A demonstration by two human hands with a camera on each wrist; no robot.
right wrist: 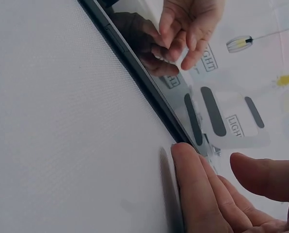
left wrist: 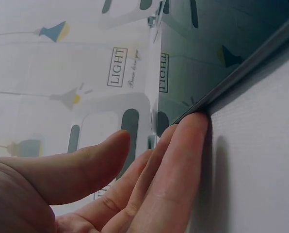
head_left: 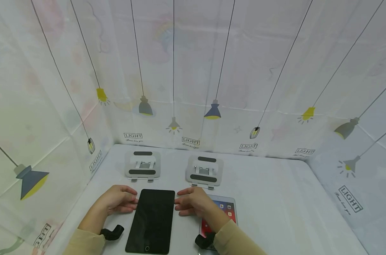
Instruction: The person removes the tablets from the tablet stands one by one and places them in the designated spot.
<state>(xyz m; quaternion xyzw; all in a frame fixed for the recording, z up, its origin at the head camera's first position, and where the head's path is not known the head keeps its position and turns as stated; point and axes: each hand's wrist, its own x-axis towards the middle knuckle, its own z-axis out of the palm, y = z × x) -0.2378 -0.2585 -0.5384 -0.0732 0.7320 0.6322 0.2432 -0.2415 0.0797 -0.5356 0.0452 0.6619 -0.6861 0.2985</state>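
A black tablet point(head_left: 152, 221) lies flat on the white table, its dark screen up and its round button toward me. My left hand point(head_left: 121, 200) is at its upper left edge; in the left wrist view the fingertips point(left wrist: 193, 124) touch that edge, thumb held apart. On the opposite side, my right hand point(head_left: 193, 202) has its fingertips point(right wrist: 183, 150) at the tablet's edge near the far corner. Neither hand curls round it. Partly beneath my right wrist lies a second tablet point(head_left: 228, 203), white-framed with a lit screen of app icons.
Two white folding tablet stands with dark grey pads, a left stand point(head_left: 143, 164) and a right stand point(head_left: 204, 171), lie beyond the tablets. Behind the table point(head_left: 275, 198) hangs a pale curtain point(head_left: 193, 71) printed with lamps. Black straps point(head_left: 113, 232) sit at both wrists.
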